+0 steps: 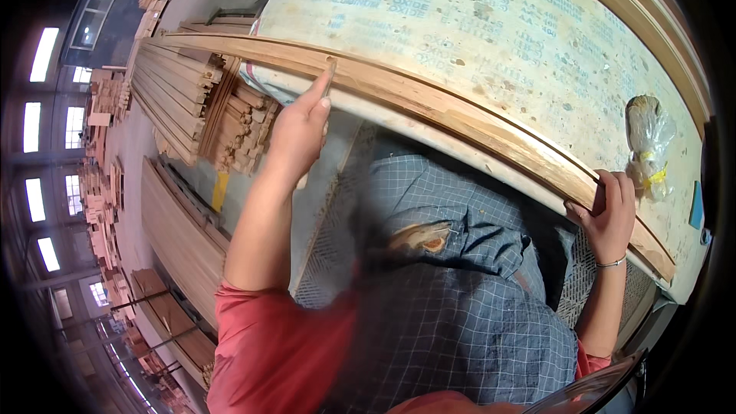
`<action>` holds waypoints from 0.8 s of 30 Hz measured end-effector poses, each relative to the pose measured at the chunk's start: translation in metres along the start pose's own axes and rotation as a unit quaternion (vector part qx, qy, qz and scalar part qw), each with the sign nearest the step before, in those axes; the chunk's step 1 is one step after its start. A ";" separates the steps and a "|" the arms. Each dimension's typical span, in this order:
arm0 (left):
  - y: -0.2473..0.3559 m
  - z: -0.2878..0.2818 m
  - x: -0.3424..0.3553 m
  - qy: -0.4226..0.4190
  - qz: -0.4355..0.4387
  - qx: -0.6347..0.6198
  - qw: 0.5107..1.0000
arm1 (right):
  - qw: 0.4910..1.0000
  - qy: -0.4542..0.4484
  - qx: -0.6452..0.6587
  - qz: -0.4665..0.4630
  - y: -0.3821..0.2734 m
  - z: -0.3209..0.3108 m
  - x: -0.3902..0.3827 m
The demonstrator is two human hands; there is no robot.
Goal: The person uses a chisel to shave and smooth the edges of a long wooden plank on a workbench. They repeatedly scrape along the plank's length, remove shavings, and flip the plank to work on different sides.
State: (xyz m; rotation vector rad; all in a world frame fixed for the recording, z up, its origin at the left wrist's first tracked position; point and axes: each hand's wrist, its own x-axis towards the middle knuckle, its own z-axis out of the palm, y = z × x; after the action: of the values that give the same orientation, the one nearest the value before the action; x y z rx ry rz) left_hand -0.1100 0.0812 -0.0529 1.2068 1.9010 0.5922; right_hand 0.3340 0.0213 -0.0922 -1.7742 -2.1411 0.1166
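Observation:
A long wooden moulding strip (pixel 452 113) lies along the near edge of the bench, its left end reaching out past the bench. My right hand (pixel 613 211) grips this strip near its right end, fingers over the top and thumb on the near side. My left hand (pixel 300 132) is closed in a pinch on a thin, flat, stick-like piece (pixel 330 80), whose tip is at the strip's near side; its exact kind is too small to tell. The left index finger points along that piece toward the strip.
A pale printed sheet covers the bench (pixel 475 11). On its right are a clear plastic bag with a yellow tie (pixel 650 146) and a blue piece (pixel 696 203). Stacked wooden strips (pixel 172 96) stand beyond the bench's left end; long boards (pixel 180 230) lie to my left.

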 end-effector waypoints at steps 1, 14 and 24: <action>-0.004 0.004 0.002 0.010 0.086 0.045 0.995 | 1.000 0.000 0.003 0.002 -0.001 -0.001 0.001; 0.016 0.077 -0.040 -0.134 0.293 0.156 0.934 | 1.000 -0.008 0.011 0.008 -0.001 -0.001 0.000; -0.022 0.071 -0.004 0.142 0.340 0.148 0.918 | 1.000 -0.008 -0.008 0.011 0.000 -0.002 -0.001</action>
State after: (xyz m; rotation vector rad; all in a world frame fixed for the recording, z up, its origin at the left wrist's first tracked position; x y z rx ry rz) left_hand -0.0632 0.0664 -0.1087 2.1108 1.8166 0.8996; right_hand 0.3345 0.0204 -0.0907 -1.8115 -2.1390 0.1199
